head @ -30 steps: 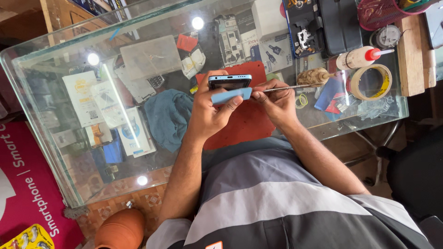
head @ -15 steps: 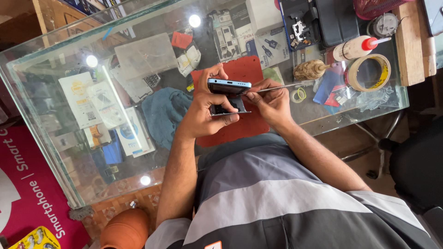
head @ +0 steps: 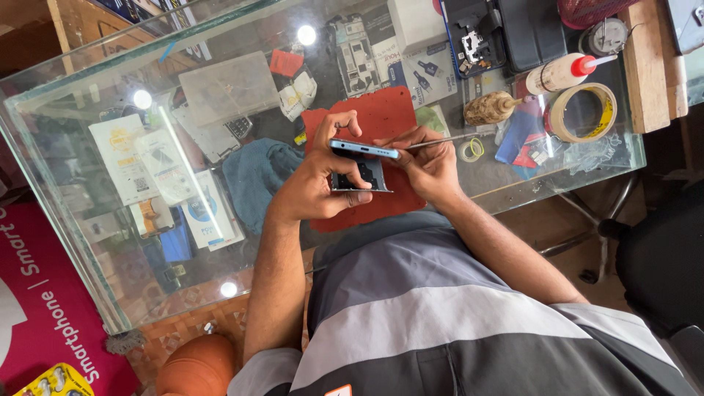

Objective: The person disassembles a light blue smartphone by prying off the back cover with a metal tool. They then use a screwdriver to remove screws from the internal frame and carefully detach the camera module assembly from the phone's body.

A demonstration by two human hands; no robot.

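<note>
Above the red work mat [head: 381, 121], held edge-on: a pale-blue smartphone [head: 364, 149], raised off the glass and tilted so its thin side faces up. Gripped by the left hand [head: 323, 180], fingers curled round the far edge, thumb pressed under the dark lower part of the phone. Closed at the phone's right end: the right hand [head: 429, 165], pinching a thin metal tool [head: 440, 141] whose tip meets the phone's corner. Compared with half a second back, much the same grip and pose, phone kept at the same tilt over the mat; a full second back, phone held a little higher and flatter against the left palm, tool pointing further out to the right.

Outward from the mat: under it, a glass counter [head: 110, 293] showing boxes and cards on the shelf below. Left of the mat, a blue cloth [head: 253, 180]. Beyond the mat, a small red piece [head: 286, 62] and a crumpled white scrap [head: 299, 94]. Right of the mat, a small ring of tape [head: 471, 149], a brown tufted brush [head: 488, 108], a white squeeze bottle with a red cap [head: 561, 72] and a broad roll of yellowish tape [head: 584, 112]. Further right of the mat, a wooden board [head: 649, 66]. Near edge of the mat hidden by a grey striped shirt [head: 440, 323].
</note>
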